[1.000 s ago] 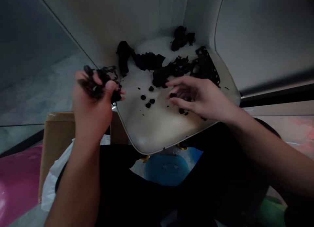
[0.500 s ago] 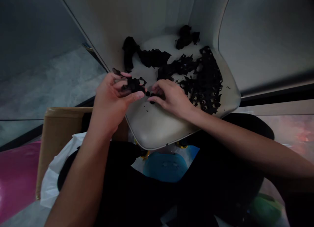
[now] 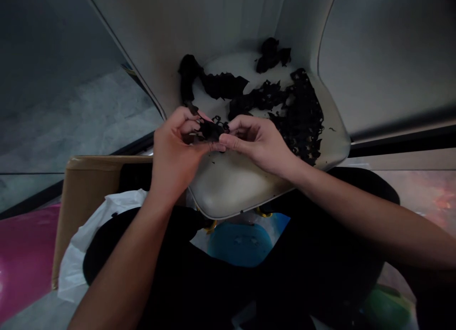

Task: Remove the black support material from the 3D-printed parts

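Light is dim and uneven, with a soft sheen on the front of the pale chair [image 3: 228,189], whose back rises smoothly behind the seat. Floor [image 3: 110,106] at left is grey, mottled with white and crossed by a thin dark line. A dark panel [image 3: 39,30] fills the upper left; a smooth grey panel [image 3: 392,54] stands at right, above a black strip [image 3: 402,139]. Lower right, the pale surface [image 3: 423,192] shows a reddish patch; its cause cannot be determined.
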The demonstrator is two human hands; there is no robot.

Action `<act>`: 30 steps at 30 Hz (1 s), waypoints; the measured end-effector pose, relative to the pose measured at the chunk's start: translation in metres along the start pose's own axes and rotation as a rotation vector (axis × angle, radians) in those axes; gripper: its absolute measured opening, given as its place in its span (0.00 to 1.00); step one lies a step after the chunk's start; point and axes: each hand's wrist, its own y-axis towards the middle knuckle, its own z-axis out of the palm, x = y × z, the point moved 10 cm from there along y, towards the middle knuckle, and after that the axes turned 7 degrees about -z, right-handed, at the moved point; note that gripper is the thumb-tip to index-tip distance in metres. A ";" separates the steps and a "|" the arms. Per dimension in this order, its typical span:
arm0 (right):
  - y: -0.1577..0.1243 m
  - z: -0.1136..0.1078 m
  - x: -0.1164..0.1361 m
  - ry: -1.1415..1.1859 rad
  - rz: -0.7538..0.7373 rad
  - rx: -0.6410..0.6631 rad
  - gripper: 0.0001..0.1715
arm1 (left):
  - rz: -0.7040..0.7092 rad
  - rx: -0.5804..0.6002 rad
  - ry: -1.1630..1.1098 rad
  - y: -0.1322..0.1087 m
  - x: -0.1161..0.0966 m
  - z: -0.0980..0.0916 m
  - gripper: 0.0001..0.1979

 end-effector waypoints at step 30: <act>-0.029 -0.034 0.034 0.089 -0.172 0.076 0.20 | -0.450 0.197 -0.470 -0.024 0.033 0.073 0.23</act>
